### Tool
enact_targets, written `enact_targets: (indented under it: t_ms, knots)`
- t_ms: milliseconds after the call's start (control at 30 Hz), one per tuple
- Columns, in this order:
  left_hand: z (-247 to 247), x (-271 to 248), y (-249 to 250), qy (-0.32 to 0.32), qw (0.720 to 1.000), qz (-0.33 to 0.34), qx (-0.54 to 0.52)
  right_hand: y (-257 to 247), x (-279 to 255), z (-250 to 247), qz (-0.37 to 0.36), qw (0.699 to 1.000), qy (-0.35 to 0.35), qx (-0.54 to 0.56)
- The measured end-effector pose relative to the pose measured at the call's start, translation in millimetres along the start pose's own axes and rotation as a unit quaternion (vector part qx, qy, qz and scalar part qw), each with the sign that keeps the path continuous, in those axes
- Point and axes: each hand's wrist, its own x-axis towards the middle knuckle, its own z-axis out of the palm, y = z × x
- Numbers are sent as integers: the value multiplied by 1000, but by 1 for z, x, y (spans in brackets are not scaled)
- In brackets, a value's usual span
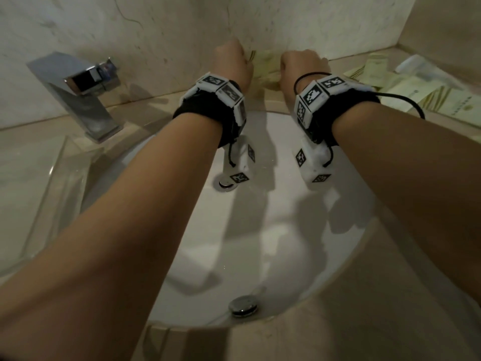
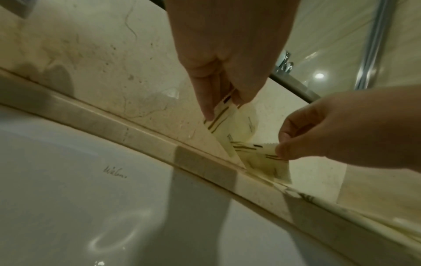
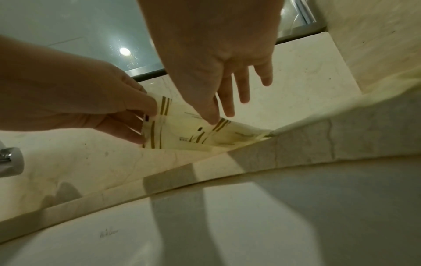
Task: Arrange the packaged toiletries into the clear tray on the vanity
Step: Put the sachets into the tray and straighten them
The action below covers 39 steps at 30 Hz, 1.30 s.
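Observation:
Pale yellow toiletry packets (image 3: 180,131) with brown stripes stand on the vanity ledge behind the sink, against the marble wall. My left hand (image 2: 224,108) pinches the top edge of the left packet (image 2: 243,122) between thumb and fingers. My right hand (image 3: 212,120) pinches the corner of the neighbouring packet (image 3: 234,136) with thumb and forefinger, its other fingers straight. In the head view both hands (image 1: 231,61) (image 1: 299,66) hide most of these packets (image 1: 265,63). The clear tray (image 1: 59,162) sits on the vanity at the left, beside the sink.
A chrome faucet (image 1: 80,95) stands between the tray and my left hand. The white sink basin (image 1: 260,230) lies under both forearms. More pale packets (image 1: 429,95) are piled on the counter at the right, near the corner wall.

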Motion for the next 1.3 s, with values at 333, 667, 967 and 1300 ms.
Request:
enact_targets:
  t_ms: [333, 667, 967, 1300]
  knots:
    - [-25, 5, 0, 82, 990, -36, -105, -6, -3, -31, 32, 993, 76, 80]
    - [-69, -5, 7, 128, 971, -48, -196, -24, -27, -62, 28, 968, 123, 218]
    - [-106, -20, 13, 166, 967, -40, -187, -33, -48, -89, 51, 956, 141, 251]
    - [-149, -39, 11, 193, 965, -22, -176, -53, -67, -117, 35, 960, 118, 251]
